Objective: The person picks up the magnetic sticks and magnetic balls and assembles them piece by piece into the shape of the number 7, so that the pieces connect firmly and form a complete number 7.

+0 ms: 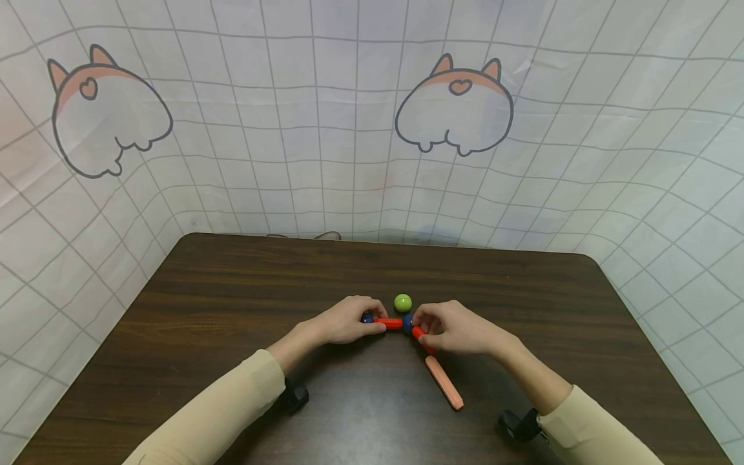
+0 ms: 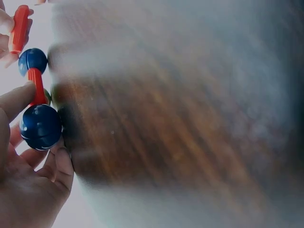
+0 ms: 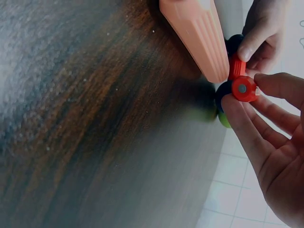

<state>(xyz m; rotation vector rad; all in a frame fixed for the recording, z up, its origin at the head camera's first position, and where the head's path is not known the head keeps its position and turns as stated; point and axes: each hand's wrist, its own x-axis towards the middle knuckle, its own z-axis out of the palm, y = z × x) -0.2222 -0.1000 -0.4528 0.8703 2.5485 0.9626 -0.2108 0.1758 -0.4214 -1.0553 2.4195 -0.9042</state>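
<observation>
My left hand [image 1: 351,320] pinches a short red magnetic rod [image 1: 392,323] between thumb and fingers. A blue ball sits at each end of this rod, the near ball [image 2: 41,127] by my left palm and the far ball [image 2: 33,62] toward my right hand. My right hand [image 1: 459,327] pinches a second red rod [image 1: 423,337] at an angle beside the far ball. A round grey disc shows in that rod's free end [image 3: 242,89]. Whether its other end touches the ball cannot be told. A green ball [image 1: 403,303] lies just behind the far ball.
A longer salmon-pink rod [image 1: 444,383] lies on the dark wood table [image 1: 261,271], in front of my right hand. Behind the table hangs a white grid-patterned cloth [image 1: 325,129]. Dark straps with small devices [image 1: 519,425] are at both wrists.
</observation>
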